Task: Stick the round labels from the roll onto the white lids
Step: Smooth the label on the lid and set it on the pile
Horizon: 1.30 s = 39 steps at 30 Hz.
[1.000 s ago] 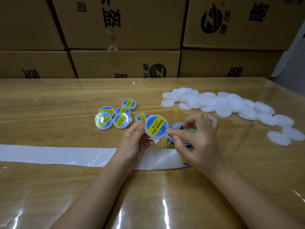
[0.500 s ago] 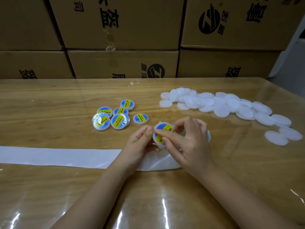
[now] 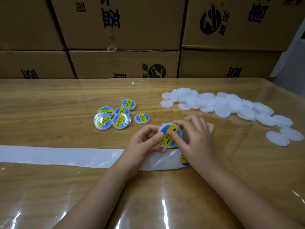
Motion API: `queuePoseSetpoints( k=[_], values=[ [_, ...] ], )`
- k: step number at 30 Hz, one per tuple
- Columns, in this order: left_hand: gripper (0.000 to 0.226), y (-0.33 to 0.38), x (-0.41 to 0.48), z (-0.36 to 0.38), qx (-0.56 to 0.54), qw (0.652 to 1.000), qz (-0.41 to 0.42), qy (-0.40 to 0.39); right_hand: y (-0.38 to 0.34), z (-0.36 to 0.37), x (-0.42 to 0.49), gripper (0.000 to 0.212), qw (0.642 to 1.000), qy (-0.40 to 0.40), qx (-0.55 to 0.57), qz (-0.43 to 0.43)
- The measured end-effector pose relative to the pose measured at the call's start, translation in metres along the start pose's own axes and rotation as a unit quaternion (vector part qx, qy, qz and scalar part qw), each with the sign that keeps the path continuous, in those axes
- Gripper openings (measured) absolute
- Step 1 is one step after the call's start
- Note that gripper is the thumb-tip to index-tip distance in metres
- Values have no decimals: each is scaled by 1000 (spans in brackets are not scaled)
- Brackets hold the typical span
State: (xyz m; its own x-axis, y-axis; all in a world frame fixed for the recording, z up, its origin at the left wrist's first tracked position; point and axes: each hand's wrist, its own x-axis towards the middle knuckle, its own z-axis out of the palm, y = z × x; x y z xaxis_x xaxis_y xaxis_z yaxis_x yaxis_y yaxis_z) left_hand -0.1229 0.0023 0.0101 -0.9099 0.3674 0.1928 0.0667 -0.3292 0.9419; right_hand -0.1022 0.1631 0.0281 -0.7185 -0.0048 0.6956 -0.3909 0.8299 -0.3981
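Note:
A white lid with a round blue and yellow label [image 3: 171,132] is held tilted above the table centre. My left hand [image 3: 145,142] pinches its left edge. My right hand [image 3: 196,139] grips it from the right, the thumb pressing on the label face. Beneath my hands lies the label roll [image 3: 184,160], mostly hidden, with one label showing. Its spent white backing strip [image 3: 57,156] trails to the left edge. Several labelled lids [image 3: 118,116] lie in a cluster behind my left hand. A heap of plain white lids [image 3: 222,104] spreads across the right.
The wooden table [image 3: 49,104] is covered by a glossy clear sheet. Stacked cardboard boxes [image 3: 123,30] form a wall along its far edge. A small paper scrap [image 3: 134,83] lies near the back.
The lid came down from a raised, facing position toward the table. My right thumb moved onto the label and now presses it while both hands hold the lid.

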Motion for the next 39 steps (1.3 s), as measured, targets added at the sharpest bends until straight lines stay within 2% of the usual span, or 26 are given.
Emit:
queuePoseSetpoints(
  k=[5,10,15,18,21,25,29,33,39],
  values=[
    [18,-3,0,-1,25,1000,11,-1,1,1,-2,35,1000,10,1,4],
    [19,-1,3,-2,27,998,12,57,-2,4,-2,32,1000,1,8,-26],
    [23,-2,4,-1,40,996,18,81,-4,8,-6,48,999,-2,13,-50],
    [25,-3,4,0,58,993,30,95,-1,7,-5,37,998,20,5,-66],
    [23,-3,4,2,71,992,38,92,0,7,-4,32,998,27,16,-52],
    [23,-4,4,2,52,994,32,91,0,8,-6,34,999,-2,20,-36],
    [32,-5,4,-2,25,995,38,87,-3,10,-7,45,998,-33,-8,-59],
    [26,-5,5,-4,20,997,28,65,1,8,-6,41,996,-51,0,-69],
    [27,-4,6,-11,77,995,35,57,9,6,-4,31,994,-7,-20,-104]
  ],
)
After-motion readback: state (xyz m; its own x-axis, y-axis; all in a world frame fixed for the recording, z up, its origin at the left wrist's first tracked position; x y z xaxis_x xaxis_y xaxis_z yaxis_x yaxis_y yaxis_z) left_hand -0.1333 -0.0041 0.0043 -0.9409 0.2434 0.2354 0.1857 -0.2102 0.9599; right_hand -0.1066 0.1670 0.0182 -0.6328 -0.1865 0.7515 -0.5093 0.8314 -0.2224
